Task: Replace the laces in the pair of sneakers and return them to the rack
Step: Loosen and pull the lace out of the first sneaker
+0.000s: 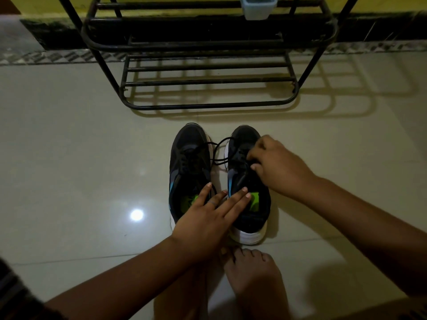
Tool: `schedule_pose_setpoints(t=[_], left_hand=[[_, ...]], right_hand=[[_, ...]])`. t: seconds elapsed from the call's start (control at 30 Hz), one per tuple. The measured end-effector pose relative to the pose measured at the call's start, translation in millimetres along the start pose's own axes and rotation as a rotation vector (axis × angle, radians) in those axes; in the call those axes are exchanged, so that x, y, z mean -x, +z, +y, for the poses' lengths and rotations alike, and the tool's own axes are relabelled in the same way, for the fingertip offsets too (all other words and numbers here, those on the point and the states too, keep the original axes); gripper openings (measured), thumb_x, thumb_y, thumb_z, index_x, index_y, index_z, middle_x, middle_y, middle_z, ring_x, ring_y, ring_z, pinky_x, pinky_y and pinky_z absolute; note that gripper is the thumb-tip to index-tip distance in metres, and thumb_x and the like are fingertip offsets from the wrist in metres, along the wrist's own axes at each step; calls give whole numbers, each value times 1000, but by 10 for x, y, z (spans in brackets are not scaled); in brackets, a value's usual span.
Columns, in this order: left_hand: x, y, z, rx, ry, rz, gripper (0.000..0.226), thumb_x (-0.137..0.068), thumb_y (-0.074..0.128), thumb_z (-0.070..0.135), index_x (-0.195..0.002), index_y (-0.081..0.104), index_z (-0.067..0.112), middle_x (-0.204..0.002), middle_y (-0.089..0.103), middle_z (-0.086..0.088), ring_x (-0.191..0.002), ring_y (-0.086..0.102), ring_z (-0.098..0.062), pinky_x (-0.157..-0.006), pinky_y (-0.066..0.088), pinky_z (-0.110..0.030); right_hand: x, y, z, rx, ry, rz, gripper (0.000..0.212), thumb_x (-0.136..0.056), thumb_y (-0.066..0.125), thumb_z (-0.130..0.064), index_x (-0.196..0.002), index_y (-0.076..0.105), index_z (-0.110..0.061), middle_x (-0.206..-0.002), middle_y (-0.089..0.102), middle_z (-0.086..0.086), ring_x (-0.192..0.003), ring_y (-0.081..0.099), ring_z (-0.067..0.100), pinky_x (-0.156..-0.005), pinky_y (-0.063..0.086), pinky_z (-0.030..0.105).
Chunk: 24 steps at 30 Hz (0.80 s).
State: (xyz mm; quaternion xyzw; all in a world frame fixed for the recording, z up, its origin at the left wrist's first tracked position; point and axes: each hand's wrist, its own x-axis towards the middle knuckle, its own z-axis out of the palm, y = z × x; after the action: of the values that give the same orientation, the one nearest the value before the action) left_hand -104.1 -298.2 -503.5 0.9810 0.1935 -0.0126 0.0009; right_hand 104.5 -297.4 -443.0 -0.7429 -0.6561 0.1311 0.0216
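Observation:
Two black sneakers with white soles and green insoles stand side by side on the floor, toes pointing at the rack. My left hand (pixel 209 212) lies flat with straight fingers across the heel openings of the left sneaker (pixel 188 158) and the right sneaker (pixel 245 218). My right hand (pixel 275 167) has its fingers curled at the lacing of the right sneaker and pinches the black lace (pixel 219 153), which loops out between the two shoes.
A black metal shoe rack (pixel 208 84) stands just beyond the shoes against a yellow wall, its lower shelves bare. A pale plastic container (pixel 257 6) sits on an upper shelf. My bare feet (pixel 251 276) rest on the glossy tile floor behind the shoes.

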Motion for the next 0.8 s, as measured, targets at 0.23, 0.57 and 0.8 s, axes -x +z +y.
schedule_pose_setpoints(t=[0.23, 0.57, 0.8], left_hand=[[-5, 2, 7, 8, -6, 0, 90, -77, 64, 40, -149, 16, 16, -153, 30, -4, -124, 52, -28, -108, 22, -51], [-1, 19, 7, 19, -15, 34, 86, -77, 64, 38, -149, 21, 16, -152, 32, -4, -120, 56, -28, -106, 29, -51], [-1, 31, -7, 18, -20, -16, 83, -82, 52, 52, -149, 17, 18, -153, 31, -2, -122, 54, -26, -107, 23, -50]], right_hand=[[70, 126, -155, 295, -24, -48, 35, -88, 56, -14, -122, 50, -8, -134, 34, 10, -115, 42, 28, -67, 40, 31], [-7, -87, 10, -32, -43, 263, 10, -94, 47, -15, -98, 51, -7, -101, 40, 7, -83, 46, 23, -59, 41, 35], [-191, -553, 413, -190, 272, 317, 19, -92, 50, -20, -88, 57, -3, -97, 59, 13, -81, 52, 25, -69, 42, 33]])
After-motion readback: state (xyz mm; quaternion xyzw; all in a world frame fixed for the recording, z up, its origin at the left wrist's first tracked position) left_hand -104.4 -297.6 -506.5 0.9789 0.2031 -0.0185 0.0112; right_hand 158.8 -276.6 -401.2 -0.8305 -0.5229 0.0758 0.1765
